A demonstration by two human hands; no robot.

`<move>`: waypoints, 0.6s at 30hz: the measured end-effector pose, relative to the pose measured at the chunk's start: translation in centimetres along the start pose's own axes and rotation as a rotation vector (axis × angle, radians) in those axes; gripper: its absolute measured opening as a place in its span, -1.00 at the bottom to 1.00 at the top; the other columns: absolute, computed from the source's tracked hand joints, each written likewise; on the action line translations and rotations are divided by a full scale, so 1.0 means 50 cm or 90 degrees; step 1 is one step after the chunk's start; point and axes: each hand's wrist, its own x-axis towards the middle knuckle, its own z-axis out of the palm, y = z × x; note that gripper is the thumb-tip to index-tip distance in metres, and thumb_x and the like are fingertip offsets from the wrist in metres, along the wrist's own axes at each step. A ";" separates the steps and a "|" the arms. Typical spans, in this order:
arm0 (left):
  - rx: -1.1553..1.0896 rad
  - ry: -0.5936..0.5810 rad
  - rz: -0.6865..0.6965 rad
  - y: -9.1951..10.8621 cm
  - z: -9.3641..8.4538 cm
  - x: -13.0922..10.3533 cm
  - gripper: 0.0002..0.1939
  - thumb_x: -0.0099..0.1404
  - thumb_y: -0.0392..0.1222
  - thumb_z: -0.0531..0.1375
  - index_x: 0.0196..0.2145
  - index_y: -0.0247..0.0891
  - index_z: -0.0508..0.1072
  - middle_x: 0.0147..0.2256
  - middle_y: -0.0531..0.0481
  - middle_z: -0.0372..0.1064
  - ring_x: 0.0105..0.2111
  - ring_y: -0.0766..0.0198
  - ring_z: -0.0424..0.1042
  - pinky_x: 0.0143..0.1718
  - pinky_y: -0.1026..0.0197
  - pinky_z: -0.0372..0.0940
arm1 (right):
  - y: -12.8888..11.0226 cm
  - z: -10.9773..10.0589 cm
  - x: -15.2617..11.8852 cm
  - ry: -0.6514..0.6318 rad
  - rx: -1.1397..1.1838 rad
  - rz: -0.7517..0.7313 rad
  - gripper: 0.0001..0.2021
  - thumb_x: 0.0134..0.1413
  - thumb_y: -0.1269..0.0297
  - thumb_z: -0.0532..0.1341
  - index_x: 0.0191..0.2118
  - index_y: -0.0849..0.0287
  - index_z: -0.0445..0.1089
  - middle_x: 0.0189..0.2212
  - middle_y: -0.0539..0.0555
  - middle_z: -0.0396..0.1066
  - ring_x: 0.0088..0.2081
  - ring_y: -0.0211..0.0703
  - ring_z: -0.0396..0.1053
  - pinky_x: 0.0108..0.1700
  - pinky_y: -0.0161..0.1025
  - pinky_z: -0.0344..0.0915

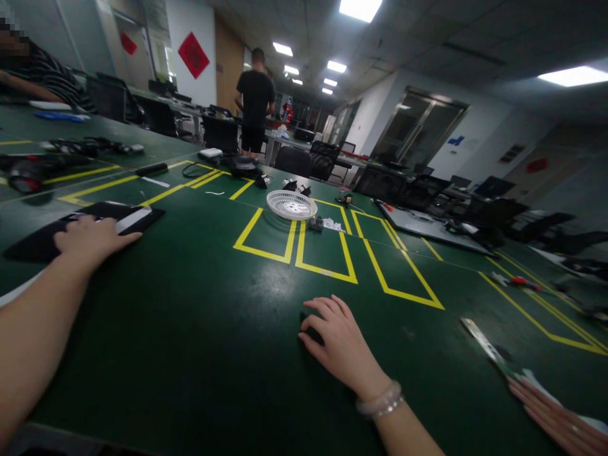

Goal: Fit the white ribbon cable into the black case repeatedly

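My left hand (90, 239) rests palm down on a flat black pad-like thing (35, 237) at the left of the table. Its thumb is stretched out to the right, beside a pale strip (134, 218) on the pad. What exactly the black thing is, I cannot make out. My right hand (338, 339), with a beaded bracelet at the wrist, is over the bare green tabletop (213, 354). Its fingers are loosely bent and apart, with nothing in them. Beyond it lies a round white slatted basket (291, 204), out of reach of both hands.
Yellow tape (327, 273) marks rectangles on the table. Another person's hand (553, 408) lies at the lower right by a long narrow strip (487, 342). A grey board (427, 225) and dark cables (90, 147) lie farther back. A person (255, 101) stands behind.
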 end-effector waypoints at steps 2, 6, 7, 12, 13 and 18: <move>0.033 -0.035 -0.072 0.027 -0.013 -0.020 -0.11 0.19 0.38 0.09 0.16 -0.49 0.33 0.17 -0.64 0.09 0.08 -0.49 0.16 -0.21 -0.37 0.28 | -0.001 -0.002 0.001 -0.005 0.002 -0.001 -0.94 0.16 0.31 0.31 -0.23 0.04 0.49 0.07 0.07 0.42 0.18 0.01 0.28 0.33 0.22 0.02; 0.016 -0.102 -0.072 0.058 -0.032 -0.042 -0.21 0.27 0.21 0.11 0.28 -0.41 0.21 0.22 -0.57 0.07 0.09 -0.42 0.22 -0.19 -0.26 0.34 | -0.004 -0.005 0.002 -0.005 0.005 0.002 -0.93 0.15 0.31 0.32 -0.22 0.04 0.50 0.07 0.07 0.42 0.18 0.01 0.28 0.33 0.22 0.01; 0.012 -0.112 -0.066 0.061 -0.034 -0.043 -0.21 0.27 0.16 0.12 0.29 -0.42 0.19 0.20 -0.56 0.11 0.08 -0.41 0.25 -0.18 -0.24 0.34 | -0.004 -0.005 0.001 -0.005 0.006 0.001 -0.92 0.15 0.31 0.32 -0.22 0.04 0.50 0.07 0.07 0.42 0.18 0.01 0.28 0.33 0.22 0.01; -0.023 -0.122 0.022 0.080 -0.035 -0.044 -0.19 0.26 -0.03 0.16 0.33 -0.54 0.06 0.18 -0.52 0.20 0.09 -0.30 0.30 -0.02 -0.18 0.29 | -0.003 -0.004 -0.002 -0.006 0.009 -0.004 -0.91 0.16 0.30 0.32 -0.20 0.03 0.50 0.05 0.05 0.42 0.18 -0.01 0.28 0.33 0.21 0.00; -0.036 -0.125 0.056 0.092 -0.032 -0.048 -0.19 0.27 -0.06 0.16 0.34 -0.55 0.03 0.18 -0.49 0.21 0.10 -0.26 0.31 0.02 -0.15 0.27 | -0.002 -0.003 -0.003 -0.007 0.008 -0.005 -0.91 0.16 0.30 0.32 -0.19 0.03 0.50 0.05 0.05 0.42 0.18 -0.01 0.28 0.33 0.21 0.00; -0.112 -0.169 0.288 0.206 -0.009 -0.108 -0.28 0.30 -0.06 0.14 0.34 -0.35 0.12 0.16 -0.21 0.31 0.08 0.02 0.36 0.10 0.09 0.24 | -0.001 0.000 -0.004 -0.006 0.007 -0.017 -0.86 0.18 0.29 0.29 -0.13 0.00 0.49 0.09 0.06 0.40 0.19 0.01 0.28 0.34 0.22 -0.01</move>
